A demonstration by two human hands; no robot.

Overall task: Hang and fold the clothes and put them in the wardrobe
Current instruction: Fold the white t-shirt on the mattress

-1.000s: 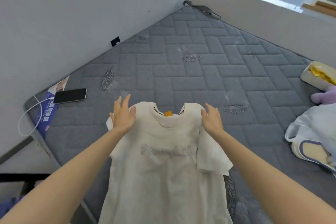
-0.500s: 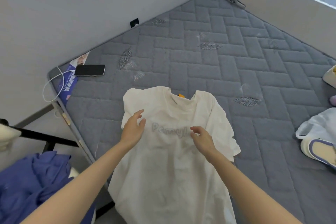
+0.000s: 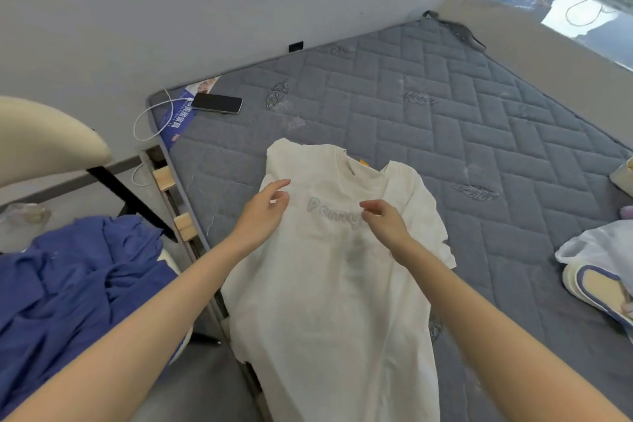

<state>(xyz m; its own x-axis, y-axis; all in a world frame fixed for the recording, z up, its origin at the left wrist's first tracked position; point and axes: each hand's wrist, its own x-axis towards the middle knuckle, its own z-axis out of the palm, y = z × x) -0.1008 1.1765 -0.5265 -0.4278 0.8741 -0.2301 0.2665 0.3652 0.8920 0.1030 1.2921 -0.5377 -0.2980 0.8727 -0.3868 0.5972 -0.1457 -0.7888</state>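
Now a white shirt (image 3: 329,301) is laid flat on the bed (image 3: 445,113).
The 2 hands are held apart over its chest, left hand (image 3: 263,212) and right hand (image 3: 387,223), fingers loose, nothing gripped. The shirt looks soft, light and floppy, so it is best taken by the 2 shoulders or the side edges. Its bottom end is hung over the bed edge.

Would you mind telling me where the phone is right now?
In the head view, the black phone lies on the grey mattress near its left corner, beside a blue label, beyond the white T-shirt.
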